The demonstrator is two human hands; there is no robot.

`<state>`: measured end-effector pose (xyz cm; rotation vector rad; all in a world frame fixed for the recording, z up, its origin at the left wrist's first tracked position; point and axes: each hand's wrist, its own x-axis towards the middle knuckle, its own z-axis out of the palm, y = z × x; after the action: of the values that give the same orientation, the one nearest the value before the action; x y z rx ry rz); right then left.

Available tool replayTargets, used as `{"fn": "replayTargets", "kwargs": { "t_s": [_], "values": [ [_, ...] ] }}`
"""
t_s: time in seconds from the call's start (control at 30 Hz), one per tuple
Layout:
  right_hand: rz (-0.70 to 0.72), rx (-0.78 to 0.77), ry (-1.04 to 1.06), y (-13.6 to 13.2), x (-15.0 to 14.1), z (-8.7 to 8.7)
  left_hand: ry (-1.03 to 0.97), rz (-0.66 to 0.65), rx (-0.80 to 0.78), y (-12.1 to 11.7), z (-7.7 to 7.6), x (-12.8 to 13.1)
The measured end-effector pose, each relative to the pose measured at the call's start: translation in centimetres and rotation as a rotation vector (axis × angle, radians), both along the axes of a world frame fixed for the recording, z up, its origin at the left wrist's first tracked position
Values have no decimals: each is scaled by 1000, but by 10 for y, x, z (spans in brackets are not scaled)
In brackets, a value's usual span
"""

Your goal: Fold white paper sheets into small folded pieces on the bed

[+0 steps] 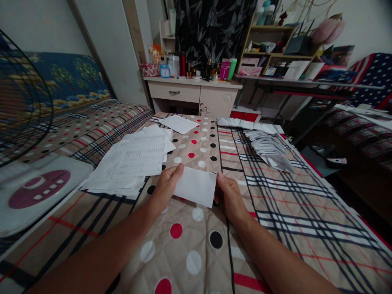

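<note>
A folded white paper [196, 186] is held just above the quilted bedspread [190, 241] between both my hands. My left hand [167, 185] pinches its left edge, thumb on top. My right hand [229, 196] grips its right edge, fingers curled under. A loose stack of printed sheets [131, 161] lies to the left of my left hand. A single white sheet [179, 123] rests farther back. Rows of folded white papers [266, 145] are laid out to the right, beyond my right hand.
A fan's white base [33, 190] and black wire guard [27, 102] stand at the left. A white dresser [196, 94] with bottles and a blue clock is beyond the bed. A shelf and desk [290, 77] fill the right back.
</note>
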<state>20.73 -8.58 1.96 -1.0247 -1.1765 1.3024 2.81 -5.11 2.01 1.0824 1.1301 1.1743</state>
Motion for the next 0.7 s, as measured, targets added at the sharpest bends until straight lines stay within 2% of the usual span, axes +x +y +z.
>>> {"fn": "replayTargets", "kwargs": {
  "t_s": [0.13,0.27,0.47,0.57,0.63,0.7],
  "values": [
    [-14,-9,11,1,-1,2,-21,-1,-8,-1,3,1],
    [-16,3,-21,1,-2,0,-29,52,-6,0,1,1],
    [-27,74,-133,-1,-9,-2,93,66,69,1,-7,0],
    [-93,109,-181,-1,-9,-3,277,81,292,0,-1,-3],
    [-160,142,-256,1,-5,-4,448,94,564,-1,6,-5],
    [-216,192,-390,3,1,-4,623,50,840,-4,12,-6]
  ]
}}
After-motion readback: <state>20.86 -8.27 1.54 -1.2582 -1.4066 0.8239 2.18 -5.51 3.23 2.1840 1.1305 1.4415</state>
